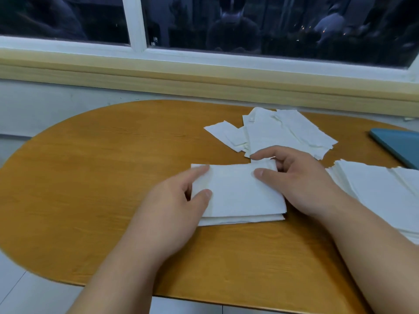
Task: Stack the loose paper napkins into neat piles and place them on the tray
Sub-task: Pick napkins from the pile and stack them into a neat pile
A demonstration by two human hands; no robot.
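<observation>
Small napkin stack (238, 193) sits near the middle of the table (113, 166), slightly toward the right end, long side running left-right. Both hands are on it.

Left hand (172, 200) grips the stack's left end: thumb on top near the left edge, index finger stretched to the far-left corner, other fingers tucked below or behind the paper. So the fingers are closed on the stack in a pinch.

Right hand (301, 184) grips the right end: thumb flat on the top sheet, index finger curled over the far edge, remaining fingers curled round the right side. Also gripping the stack.

The stack's near edge shows several layers, the lower ones poking out a bit past the top sheet. The bottom looks to be resting on the table, but the angle is poor, so it's hard to be sure.

Loose napkins (283, 132) lie in a messy overlapping heap near the far edge of the table, just beyond the right hand, sheets at mixed angles.

Bigger napkin pile (374, 189) lies at the right end of the table, by the right forearm, partly cut off by the frame, edges roughly aligned.

Tray (401, 146), teal, at the far-right corner of the table, mostly out of frame; nothing seen on the visible part.

Behind the table: pale wooden sill (204, 71) and a dark window (226, 19) with a white frame.
</observation>
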